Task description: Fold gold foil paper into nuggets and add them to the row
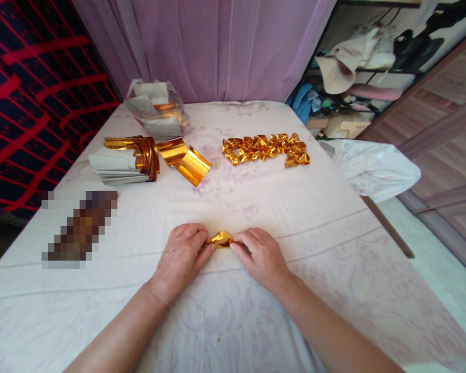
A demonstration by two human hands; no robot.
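A small folded piece of gold foil paper [222, 240] sits between my two hands, just above the cloth near the middle of the table. My left hand [188, 246] pinches its left end between thumb and fingers. At the right end, my right hand [258, 254] pinches it in the same way. Farther back lies a cluster of folded gold paper pieces [266, 147]. To its left are loose gold foil sheets [186, 161] beside a bent stack of gold-and-grey paper [124, 163].
A clear plastic bag [155, 109] with more paper stands at the back left. A blurred-out patch [83, 225] covers something at the left. The patterned tablecloth [233, 321] covers the table. Beyond the right edge are a white plastic bag [376, 168] and shelves with a cap [339, 59].
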